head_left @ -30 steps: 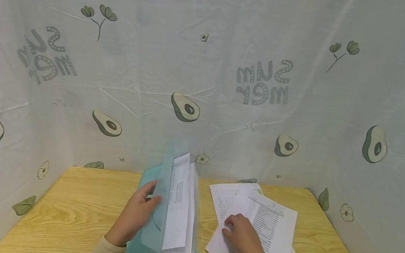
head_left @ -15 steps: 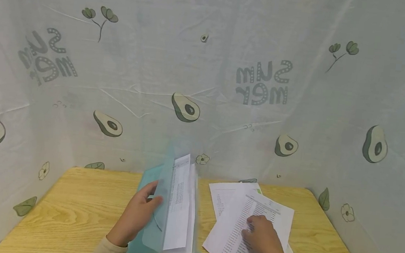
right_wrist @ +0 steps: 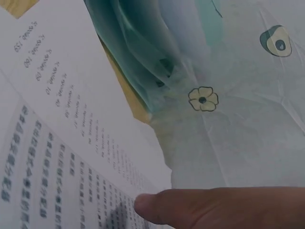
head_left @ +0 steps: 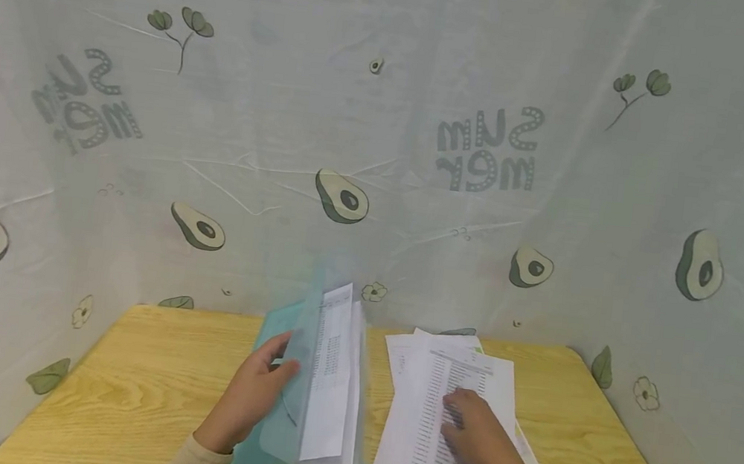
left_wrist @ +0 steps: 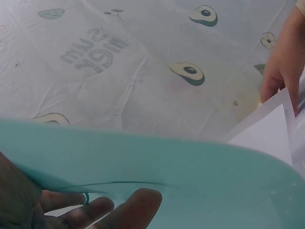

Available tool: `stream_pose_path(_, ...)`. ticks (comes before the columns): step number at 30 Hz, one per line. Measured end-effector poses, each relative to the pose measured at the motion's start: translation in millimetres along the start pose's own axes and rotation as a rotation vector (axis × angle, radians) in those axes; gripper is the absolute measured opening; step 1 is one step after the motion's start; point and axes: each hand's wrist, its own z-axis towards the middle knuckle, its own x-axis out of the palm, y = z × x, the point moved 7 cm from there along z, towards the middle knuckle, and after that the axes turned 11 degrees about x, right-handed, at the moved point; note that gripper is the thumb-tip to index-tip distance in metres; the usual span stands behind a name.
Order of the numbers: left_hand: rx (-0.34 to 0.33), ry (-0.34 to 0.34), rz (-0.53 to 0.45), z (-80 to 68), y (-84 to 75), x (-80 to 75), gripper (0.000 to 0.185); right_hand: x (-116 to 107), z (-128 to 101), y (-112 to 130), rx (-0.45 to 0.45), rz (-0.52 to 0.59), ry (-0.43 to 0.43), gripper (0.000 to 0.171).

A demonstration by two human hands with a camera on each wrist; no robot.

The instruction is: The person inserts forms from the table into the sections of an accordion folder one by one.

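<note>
My left hand point(head_left: 256, 385) grips the raised cover of a translucent teal document folder point(head_left: 283, 418), thumb on the near side and fingers behind. In the left wrist view the folder's cover point(left_wrist: 214, 176) spans the lower half, with the thumb and fingers point(left_wrist: 138, 205) at it. White printed sheets point(head_left: 329, 377) stand inside the opened folder. To its right, my right hand point(head_left: 483, 437) rests with bent fingers on the top printed sheet point(head_left: 407, 429) of a loose pile, thumb and forefinger apart. In the right wrist view, the thumb point(right_wrist: 167, 207) lies over the printed sheet point(right_wrist: 71, 109).
The wooden table point(head_left: 128, 388) carries everything. More sheets point(head_left: 397, 350) of the pile stick out under the top one, at the back and the right. A pale curtain point(head_left: 277, 103) with avocado prints hangs behind and at both sides.
My right hand moved right, then slightly back left over the pile. The top sheet has shifted left and turned straighter. The left hand and folder stay nearly in place.
</note>
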Motion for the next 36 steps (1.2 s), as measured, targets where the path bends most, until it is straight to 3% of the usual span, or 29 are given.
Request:
stream_pose_path(4, 0.012, -0.008, -0.011, -1.0, -1.9, -2.0, 0.051, -16, 2, -13, 0.115, -0.063, -0.085, 0.050)
stream_pose_path(9, 0.024, -0.002, -0.023, 0.2, -2.3, -0.9, 0.051, -22, 1, -31, 0.240, -0.107, -0.083, 0.056)
stream_pose_path(16, 0.027, -0.003, -0.017, 0.6, -1.1, -0.7, 0.051, -11, 2, -21, 0.193, -0.116, -0.123, 0.045)
stream_pose_path(24, 0.029, -0.005, -0.025, -1.0, -0.8, -2.6, 0.051, 1, 4, -11, 0.108, -0.105, -0.092, 0.055)
stream_pose_path(31, 0.033, -0.013, -0.045, 0.6, -0.4, -4.8, 0.049, -20, 2, -30, 0.229, -0.088, -0.122, 0.068)
stream_pose_path(36, 0.026, -0.014, -0.045, 0.2, -0.9, -5.4, 0.050, -21, 0, -44, 0.332, -0.092, -0.071, 0.071)
